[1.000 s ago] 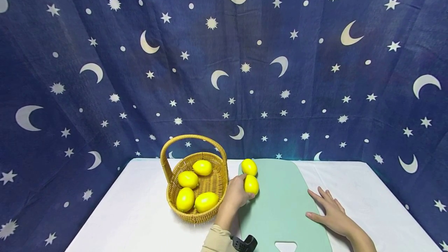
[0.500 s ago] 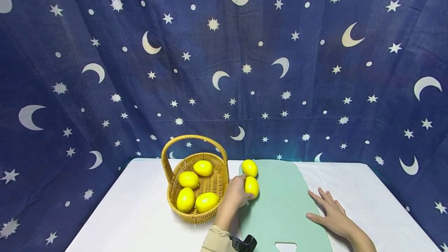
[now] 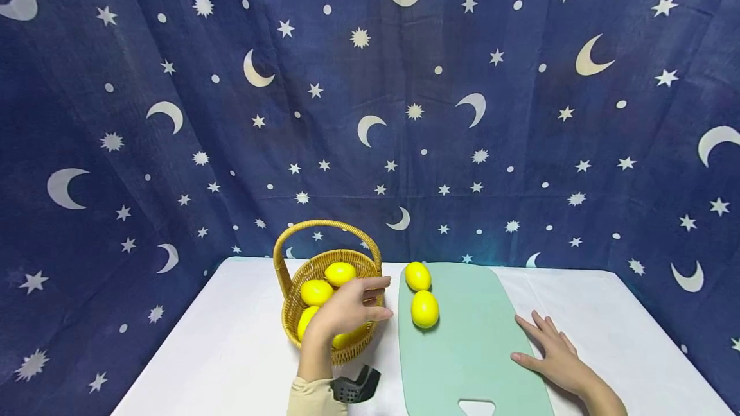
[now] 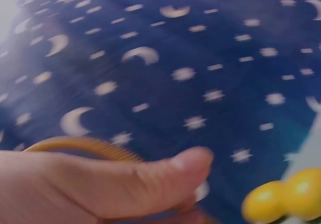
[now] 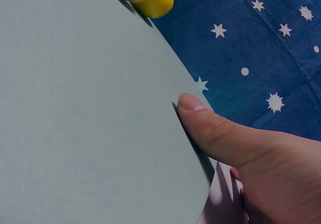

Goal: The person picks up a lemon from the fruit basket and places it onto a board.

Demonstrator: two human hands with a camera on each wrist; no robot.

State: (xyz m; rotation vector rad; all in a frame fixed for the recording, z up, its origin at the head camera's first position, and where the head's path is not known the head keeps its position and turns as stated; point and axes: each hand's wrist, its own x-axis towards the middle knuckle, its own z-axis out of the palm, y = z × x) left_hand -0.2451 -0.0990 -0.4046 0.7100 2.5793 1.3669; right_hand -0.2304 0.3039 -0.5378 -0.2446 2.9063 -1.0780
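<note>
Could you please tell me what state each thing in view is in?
Basket: upright, handle raised
Board: lying flat
Lemons in basket: whole where visible, four showing, some partly hidden
Lemons on board: two, whole, unheld
Left grip: open, holding nothing
Right grip: open, at the board's edge
Curtain: hanging
Wristband: worn

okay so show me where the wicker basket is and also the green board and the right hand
Wicker basket [image 3: 348, 356], head view: near outer wall.
Green board [image 3: 464, 332], head view: bare middle surface.
Right hand [image 3: 553, 357], head view: back of the hand.
</note>
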